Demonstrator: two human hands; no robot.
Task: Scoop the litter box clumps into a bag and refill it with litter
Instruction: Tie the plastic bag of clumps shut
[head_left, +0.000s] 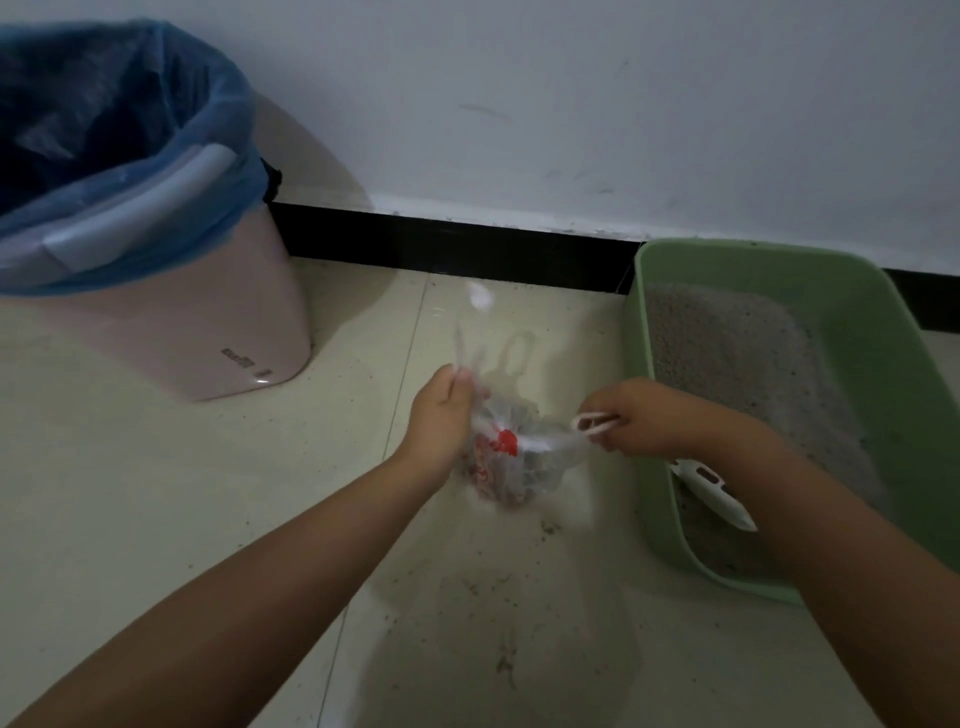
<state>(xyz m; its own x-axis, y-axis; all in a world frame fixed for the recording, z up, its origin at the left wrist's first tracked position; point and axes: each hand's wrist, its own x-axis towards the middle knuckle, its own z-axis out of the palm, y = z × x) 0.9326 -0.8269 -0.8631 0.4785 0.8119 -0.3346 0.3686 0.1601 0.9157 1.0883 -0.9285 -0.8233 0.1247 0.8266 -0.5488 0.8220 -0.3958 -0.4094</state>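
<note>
A clear plastic bag (506, 460) with red print sits on the tiled floor, holding dark clumps. My left hand (441, 410) grips one handle strip of the bag, which sticks up past my fingers. My right hand (621, 421) pinches the other handle, pulled out to the right. A green litter box (893, 332) with grey litter stands to the right against the wall. A white scoop (714, 491) lies inside the box near its front, partly hidden under my right forearm.
A pink bin (208, 332) lined with a blue bag (156, 130) stands at the left by the wall. Black skirting (441, 244) runs along the wall's foot. Scattered litter grains (509, 597) lie on the floor in front of the bag.
</note>
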